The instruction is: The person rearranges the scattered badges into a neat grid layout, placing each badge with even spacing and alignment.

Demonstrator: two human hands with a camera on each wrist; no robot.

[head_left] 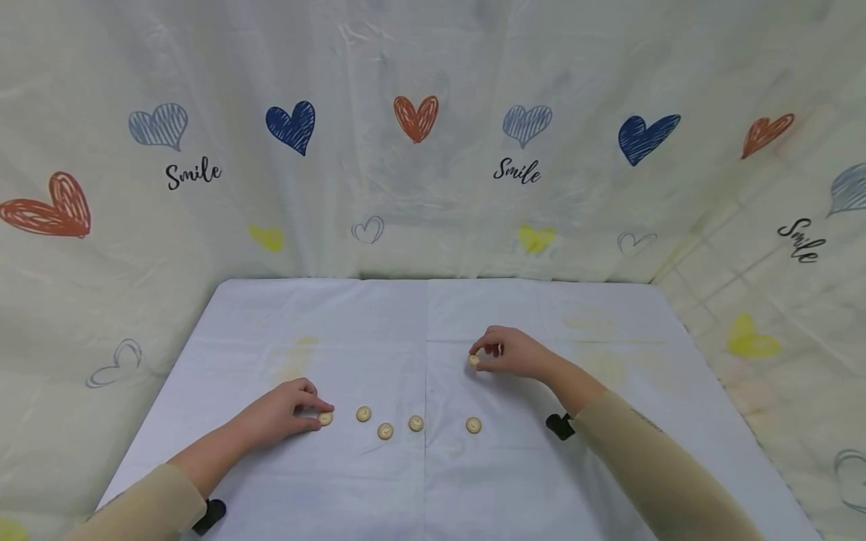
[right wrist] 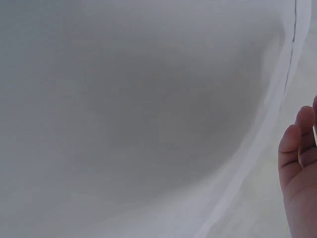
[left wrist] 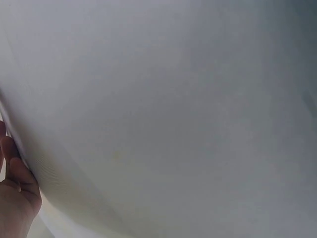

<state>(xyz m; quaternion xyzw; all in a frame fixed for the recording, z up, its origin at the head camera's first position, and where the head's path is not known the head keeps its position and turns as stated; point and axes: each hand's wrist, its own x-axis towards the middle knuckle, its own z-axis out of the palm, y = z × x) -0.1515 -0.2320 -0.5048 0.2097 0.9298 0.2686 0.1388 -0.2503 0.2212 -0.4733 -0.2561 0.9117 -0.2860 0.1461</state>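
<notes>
My left hand [head_left: 291, 413] is at the left of the white-covered table, thumb and forefinger pinching a round beige button [head_left: 325, 418] close over the cloth. Farther back and to the right, my right hand [head_left: 517, 353] pinches another such button [head_left: 473, 361] between thumb and fingertips. Between the two hands several matching buttons lie in a loose row: one [head_left: 363, 414] beside the left hand's button, then one [head_left: 385, 430], one [head_left: 416, 423] and, below the right hand, one [head_left: 473, 425]. Each wrist view catches only part of a hand at its edge; no button shows there.
A white cloth [head_left: 284, 496] with fold creases covers the table. Behind it hangs a pale curtain [head_left: 433, 195] printed with hearts and the word Smile, which also runs along both sides. A small black device [head_left: 560, 426] shows at the right wrist, another [head_left: 211, 515] at the left.
</notes>
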